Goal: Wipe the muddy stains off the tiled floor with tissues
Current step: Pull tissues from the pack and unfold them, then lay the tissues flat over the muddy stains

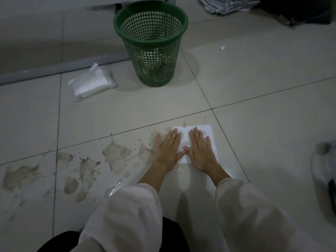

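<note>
A white tissue (pixel 211 133) lies flat on the pale tiled floor (pixel 263 124), damp grey marks showing through it. My left hand (pixel 168 149) and my right hand (pixel 201 150) press down on it side by side, palms flat, fingers straight and pointing away from me, thumbs nearly touching. Brown muddy stains (pixel 116 155) spread over the tiles to the left of my hands, with more mud patches (pixel 20 176) toward the left edge and a wet puddle (pixel 111 192) near my left sleeve.
A green mesh waste basket (pixel 151 26) stands ahead of me. An open pack of white tissues (pixel 92 84) lies to its left beside a grey metal bar (pixel 60 69). A paper scrap (pixel 222 48) lies far right; a papers stack (pixel 227 4) and a bag (pixel 325 171) sit at the edges.
</note>
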